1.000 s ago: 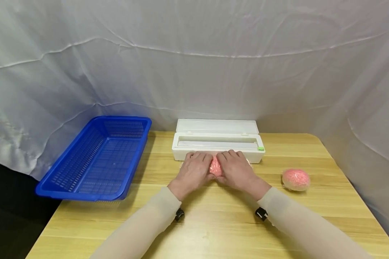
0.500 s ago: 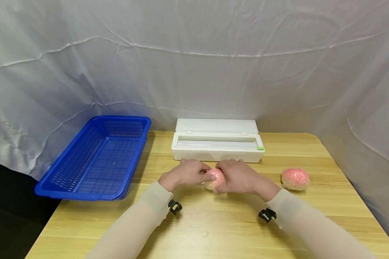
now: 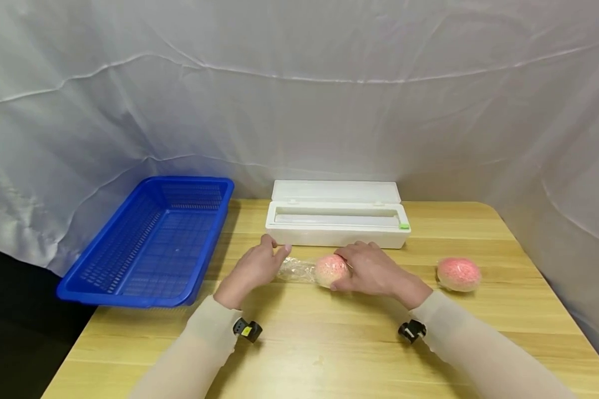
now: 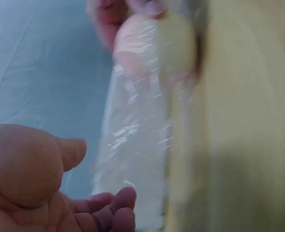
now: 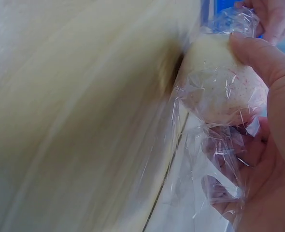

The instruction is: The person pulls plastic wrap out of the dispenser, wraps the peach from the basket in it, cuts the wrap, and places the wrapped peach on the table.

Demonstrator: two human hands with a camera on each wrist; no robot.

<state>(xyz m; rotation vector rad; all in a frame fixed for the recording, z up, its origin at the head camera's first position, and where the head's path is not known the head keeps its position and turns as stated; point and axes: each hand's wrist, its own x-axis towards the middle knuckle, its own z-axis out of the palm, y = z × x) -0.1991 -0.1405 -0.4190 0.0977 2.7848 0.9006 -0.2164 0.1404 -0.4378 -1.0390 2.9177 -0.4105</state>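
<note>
My right hand point(image 3: 371, 269) grips a pink and pale yellow toy-like peach point(image 3: 329, 270), thumb on the near side and fingers behind it. Clear plastic wrap point(image 3: 297, 270) covers the peach and trails out to the left in a crinkled strip. Loose folds of the plastic wrap point(image 5: 220, 145) also hang over the right fingers. At the strip's left end is my left hand point(image 3: 257, 266), its thumb point(image 4: 74, 152) and fingertips point(image 4: 125, 198) spread apart, with the film beside the fingertips. A second wrapped peach point(image 3: 459, 274) lies on the table to the right.
Behind the hands stands a white cling film box point(image 3: 336, 238), lid raised, a roll inside and a green tab at its right end. A blue plastic basket point(image 3: 199, 271) sits at the left table edge. Grey fabric point(image 3: 329, 111) hangs behind the wooden table point(image 3: 319, 354).
Both hands drew back from the box with the peach. My left hand then moved off to the left, and a strip of plastic wrap now shows between it and the peach.
</note>
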